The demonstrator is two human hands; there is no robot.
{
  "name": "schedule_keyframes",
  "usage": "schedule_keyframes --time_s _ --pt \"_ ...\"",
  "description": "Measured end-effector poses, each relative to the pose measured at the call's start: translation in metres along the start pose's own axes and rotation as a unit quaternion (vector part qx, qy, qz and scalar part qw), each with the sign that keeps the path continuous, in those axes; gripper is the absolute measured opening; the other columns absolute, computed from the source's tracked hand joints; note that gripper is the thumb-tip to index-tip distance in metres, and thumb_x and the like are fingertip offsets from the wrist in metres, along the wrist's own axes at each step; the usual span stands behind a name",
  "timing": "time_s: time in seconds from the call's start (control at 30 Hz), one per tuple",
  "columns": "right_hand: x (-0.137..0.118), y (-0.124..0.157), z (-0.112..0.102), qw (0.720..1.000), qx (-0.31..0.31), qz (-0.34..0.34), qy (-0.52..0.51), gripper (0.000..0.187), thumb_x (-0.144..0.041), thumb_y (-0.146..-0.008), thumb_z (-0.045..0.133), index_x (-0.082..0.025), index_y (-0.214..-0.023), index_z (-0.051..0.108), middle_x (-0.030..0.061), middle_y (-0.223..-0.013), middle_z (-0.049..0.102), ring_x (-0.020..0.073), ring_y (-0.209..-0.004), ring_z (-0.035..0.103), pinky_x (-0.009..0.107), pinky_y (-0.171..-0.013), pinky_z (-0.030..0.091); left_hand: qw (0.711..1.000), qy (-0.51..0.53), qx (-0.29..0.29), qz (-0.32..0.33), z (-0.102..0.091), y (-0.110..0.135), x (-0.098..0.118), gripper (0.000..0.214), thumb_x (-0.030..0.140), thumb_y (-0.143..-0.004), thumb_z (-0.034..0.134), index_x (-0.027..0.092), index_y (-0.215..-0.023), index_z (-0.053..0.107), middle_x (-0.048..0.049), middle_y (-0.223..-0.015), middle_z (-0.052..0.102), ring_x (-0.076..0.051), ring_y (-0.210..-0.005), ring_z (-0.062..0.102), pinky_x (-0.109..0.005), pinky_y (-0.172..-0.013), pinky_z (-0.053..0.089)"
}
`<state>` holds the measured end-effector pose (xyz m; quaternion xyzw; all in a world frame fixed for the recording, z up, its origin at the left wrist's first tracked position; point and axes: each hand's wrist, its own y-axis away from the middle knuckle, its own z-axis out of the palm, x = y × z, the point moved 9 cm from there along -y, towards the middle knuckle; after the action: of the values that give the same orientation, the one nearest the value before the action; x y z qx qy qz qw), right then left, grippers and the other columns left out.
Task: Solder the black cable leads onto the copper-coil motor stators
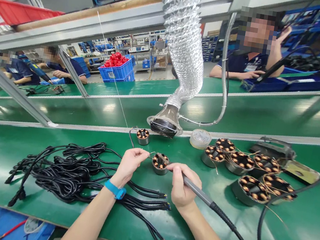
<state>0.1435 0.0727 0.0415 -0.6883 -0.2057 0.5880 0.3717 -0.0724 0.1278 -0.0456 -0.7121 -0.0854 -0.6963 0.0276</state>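
My left hand (pixel 129 164), with a blue wristband, pinches a thin wire end close to a small round motor stator (pixel 160 163) with copper coils on the green bench. My right hand (pixel 182 185) is closed around a soldering iron (pixel 197 191), whose tip reaches the top of that stator. The iron's black cable (pixel 263 219) loops off to the right. Another single stator (pixel 143 136) stands just behind, with a dark wire curling from it.
A bundle of black cables (pixel 77 171) lies left of my hands. Several stators (pixel 241 163) cluster at right beside a solder spool (pixel 200 138) and an iron stand (pixel 274 149). A silver extraction hose (pixel 179 57) hangs over the work. Other workers sit across the benches.
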Motion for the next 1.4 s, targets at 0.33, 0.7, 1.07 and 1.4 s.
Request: schedule_keyframes --time_s 0.33,0.7,1.07,1.4 --pt "-0.005 -0.001 -0.001 1.0 0.004 -0.004 -0.002 0.025 -0.017 -0.093 0.049 -0.02 -0.076 0.067 0.0006 -0.069 0.069 0.0144 -0.061 0.065 0.027 -0.061 0.052 0.998 -0.029 0.052 0.03 0.004 0.002 0.005 0.038 0.05 -0.072 0.076 0.012 -0.072 0.072 -0.0011 -0.06 0.059 -0.008 -0.053 0.041 -0.023 -0.051 0.026" --pt "-0.002 -0.001 -0.001 1.0 -0.001 -0.007 0.006 0.025 -0.017 -0.093 0.049 -0.02 -0.076 0.067 0.0013 -0.071 0.07 0.0152 -0.062 0.066 0.027 -0.061 0.052 0.998 0.023 -0.052 -0.031 0.014 0.007 -0.003 0.047 0.059 -0.072 0.074 0.012 -0.076 0.067 0.0091 -0.053 0.027 -0.004 -0.046 0.017 -0.022 -0.046 0.01" --pt "-0.004 0.0 0.001 1.0 -0.006 -0.017 -0.01 0.022 -0.014 -0.092 0.05 -0.019 -0.078 0.067 0.0003 -0.073 0.07 0.0134 -0.065 0.066 0.025 -0.064 0.05 0.996 -0.004 -0.087 -0.032 0.015 0.004 -0.01 0.042 0.052 -0.072 0.077 0.012 -0.076 0.066 0.0068 -0.055 0.037 -0.004 -0.046 0.02 -0.024 -0.044 0.011" --pt "-0.003 -0.002 -0.001 1.0 0.001 -0.02 -0.009 0.022 -0.013 -0.093 0.051 -0.019 -0.079 0.067 0.0002 -0.074 0.07 0.013 -0.065 0.066 0.024 -0.063 0.049 0.992 0.001 -0.111 -0.064 0.021 0.005 -0.014 0.051 0.06 -0.076 0.072 0.009 -0.081 0.068 0.0101 -0.053 0.023 -0.003 -0.045 0.014 -0.023 -0.044 0.007"
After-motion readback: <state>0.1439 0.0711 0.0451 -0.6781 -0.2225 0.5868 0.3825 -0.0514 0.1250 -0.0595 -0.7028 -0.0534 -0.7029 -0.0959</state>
